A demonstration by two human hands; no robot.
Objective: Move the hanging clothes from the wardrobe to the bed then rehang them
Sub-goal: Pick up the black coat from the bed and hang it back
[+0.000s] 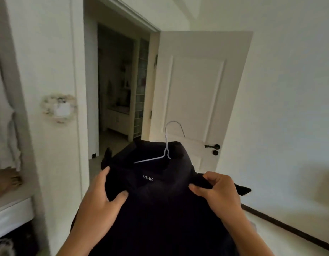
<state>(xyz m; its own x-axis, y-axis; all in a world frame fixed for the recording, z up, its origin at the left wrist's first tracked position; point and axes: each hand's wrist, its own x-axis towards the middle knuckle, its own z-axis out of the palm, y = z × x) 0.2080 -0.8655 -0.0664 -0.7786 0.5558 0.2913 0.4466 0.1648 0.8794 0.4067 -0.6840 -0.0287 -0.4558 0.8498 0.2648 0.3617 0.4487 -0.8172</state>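
One dark shirt [160,200] on one white hanger [166,145]. The left hand [99,202] and right hand [218,191], two in all, each pinch a shoulder of it.

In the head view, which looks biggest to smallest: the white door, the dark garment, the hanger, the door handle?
1. White door
2. Dark garment, looming large because it is close to the camera
3. Hanger
4. Door handle
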